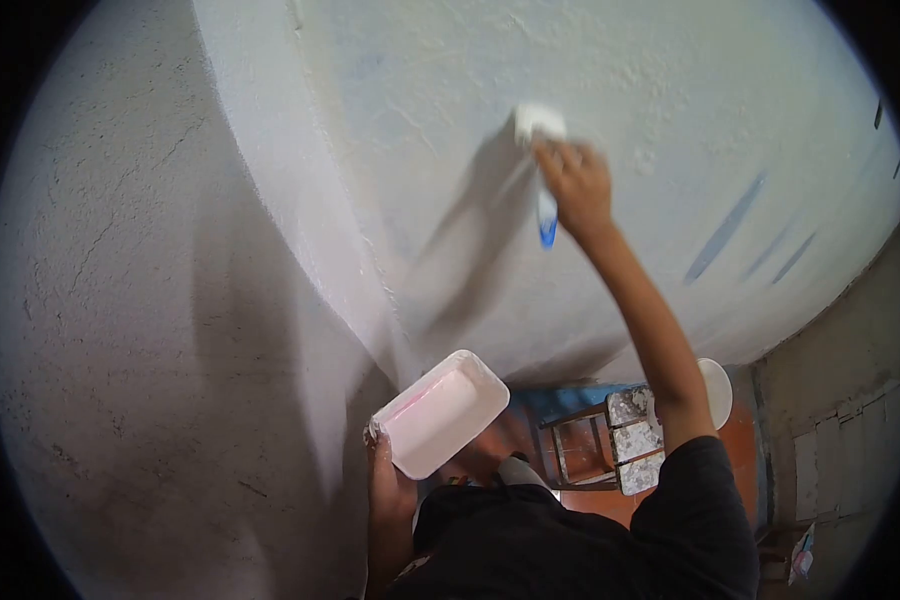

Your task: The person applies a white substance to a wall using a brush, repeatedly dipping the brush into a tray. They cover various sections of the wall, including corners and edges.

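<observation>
My right hand [573,182] grips a wide paintbrush [547,222] with a white and blue handle. The brush's pale head is against or very near the pale wall [450,90], slightly blurred, and a shadow falls to its left. Low in the view, my left hand [385,465] holds a white rectangular tray [448,415] by its left end. Whitish paint with a pinkish streak shows inside the tray. Paint marks the left fingertips, and the tray hides part of that hand.
A paint-spattered stool [638,440] stands on the orange floor [740,440] below my right arm. Behind the arm is a white round bucket [715,392]. A rough grey wall [120,300] rises on the left, and a white band [290,190] runs along the corner.
</observation>
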Demonstrator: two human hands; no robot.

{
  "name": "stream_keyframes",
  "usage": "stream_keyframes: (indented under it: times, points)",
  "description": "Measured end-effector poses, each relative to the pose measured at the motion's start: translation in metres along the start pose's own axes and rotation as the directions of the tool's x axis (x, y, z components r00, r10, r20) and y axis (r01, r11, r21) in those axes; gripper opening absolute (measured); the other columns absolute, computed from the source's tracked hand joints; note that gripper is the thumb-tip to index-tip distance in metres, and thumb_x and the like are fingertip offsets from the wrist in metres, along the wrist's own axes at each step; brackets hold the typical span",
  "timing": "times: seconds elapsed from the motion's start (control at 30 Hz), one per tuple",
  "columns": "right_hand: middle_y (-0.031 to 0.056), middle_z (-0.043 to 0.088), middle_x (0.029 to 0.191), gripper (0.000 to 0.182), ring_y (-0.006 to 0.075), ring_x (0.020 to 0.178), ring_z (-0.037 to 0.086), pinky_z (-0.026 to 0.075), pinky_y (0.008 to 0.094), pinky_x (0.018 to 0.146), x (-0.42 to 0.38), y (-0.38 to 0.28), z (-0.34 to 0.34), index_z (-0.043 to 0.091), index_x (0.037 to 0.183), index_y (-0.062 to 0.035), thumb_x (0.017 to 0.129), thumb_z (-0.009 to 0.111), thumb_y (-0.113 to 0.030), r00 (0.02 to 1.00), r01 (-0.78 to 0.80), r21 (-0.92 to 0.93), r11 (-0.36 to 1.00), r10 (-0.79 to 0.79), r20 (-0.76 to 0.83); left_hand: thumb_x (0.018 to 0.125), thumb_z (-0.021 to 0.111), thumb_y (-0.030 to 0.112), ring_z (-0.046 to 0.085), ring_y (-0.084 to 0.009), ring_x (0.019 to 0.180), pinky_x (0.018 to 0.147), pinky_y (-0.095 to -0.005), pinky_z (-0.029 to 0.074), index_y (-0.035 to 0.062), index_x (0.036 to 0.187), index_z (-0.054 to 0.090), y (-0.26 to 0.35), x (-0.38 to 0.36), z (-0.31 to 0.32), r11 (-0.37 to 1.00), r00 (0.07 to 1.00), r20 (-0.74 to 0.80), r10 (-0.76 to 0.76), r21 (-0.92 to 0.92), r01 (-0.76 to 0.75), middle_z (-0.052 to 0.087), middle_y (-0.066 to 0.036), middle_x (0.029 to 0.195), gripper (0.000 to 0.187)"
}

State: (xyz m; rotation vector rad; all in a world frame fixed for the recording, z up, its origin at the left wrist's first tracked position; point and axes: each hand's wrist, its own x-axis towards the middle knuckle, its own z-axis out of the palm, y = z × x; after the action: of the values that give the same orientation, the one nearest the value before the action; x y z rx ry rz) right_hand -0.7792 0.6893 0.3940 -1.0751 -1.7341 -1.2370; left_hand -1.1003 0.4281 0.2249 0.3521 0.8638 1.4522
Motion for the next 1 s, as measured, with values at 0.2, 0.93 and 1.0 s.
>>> stream_keyframes:
  times: [0.2,0.93,1.0]
  points:
    - [0.0028,0.063,0.112,0.037,0.0241,0.093,0.058,0.047,0.0385,0.078,-0.122,-0.06,0.014,0.064,0.114,-0.0133,0.077,0.062,-0.014,0.932,-0.062,0.341,0.938,-0.067,0.356,0.105,0.039,0.024,0.05,-0.0222,0.124,0.104,-0.0394,0.042,0.0074,0.138,0.04,-0.004,0.006,-0.007,1.0,0.999,0.051,0.017,0.022,-0.018,0.05,-0.01,0.136,0.037]
    - [0.0064,0.064,0.113,0.038,0.029,0.097,0.06,0.047,0.0408,0.078,-0.125,-0.044,0.003,0.064,0.114,-0.0124,0.076,0.061,-0.008,0.923,-0.139,0.41,0.902,-0.032,0.383,0.104,0.039,0.023,0.051,-0.0219,0.123,0.104,-0.0388,0.042,0.0073,0.135,0.042,0.0,0.001,0.006,0.999,0.995,0.096,0.02,0.024,-0.022,0.052,-0.009,0.133,0.034]
    - [0.0069,0.065,0.113,0.041,0.03,0.097,0.06,0.047,0.042,0.079,-0.081,-0.013,-0.002,0.064,0.115,-0.0117,0.074,0.063,-0.006,0.98,-0.076,0.458,0.886,-0.02,0.199,0.104,0.039,0.023,0.051,-0.0219,0.124,0.104,-0.0388,0.042,0.0074,0.135,0.041,0.0,0.0,0.005,0.999,0.995,0.096,0.018,0.028,-0.021,0.051,-0.009,0.134,0.035]
